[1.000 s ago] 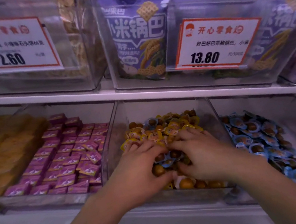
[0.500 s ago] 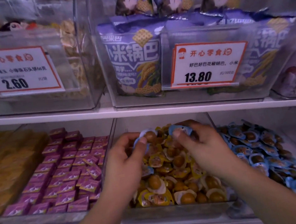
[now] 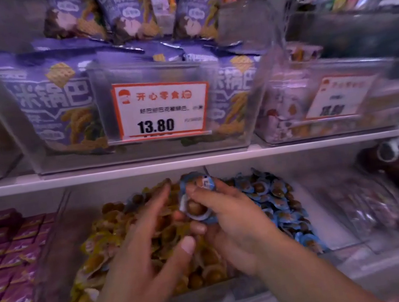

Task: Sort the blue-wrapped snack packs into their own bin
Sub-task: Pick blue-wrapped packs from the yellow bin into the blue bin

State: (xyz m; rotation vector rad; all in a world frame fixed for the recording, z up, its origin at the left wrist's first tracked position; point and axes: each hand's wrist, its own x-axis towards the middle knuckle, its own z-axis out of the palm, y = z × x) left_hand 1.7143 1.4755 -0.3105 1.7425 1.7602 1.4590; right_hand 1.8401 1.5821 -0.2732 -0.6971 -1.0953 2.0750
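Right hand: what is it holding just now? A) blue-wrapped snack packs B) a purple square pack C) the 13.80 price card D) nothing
A: the right hand grips a few blue-wrapped snack packs above the bin of yellow-wrapped packs.

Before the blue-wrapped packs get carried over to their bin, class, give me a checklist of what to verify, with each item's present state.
1. Right hand grips the blue-wrapped packs: ok.
2. Left hand has let go, fingers straight over the yellow-wrapped packs: ok.
3. No yellow pack caught up in the held bunch: cannot tell, blurred.
4. Blue bin lies just right of the hand, its contents showing: ok.
5. Every stray blue pack is out of the yellow pile: cannot tell, hands cover it.
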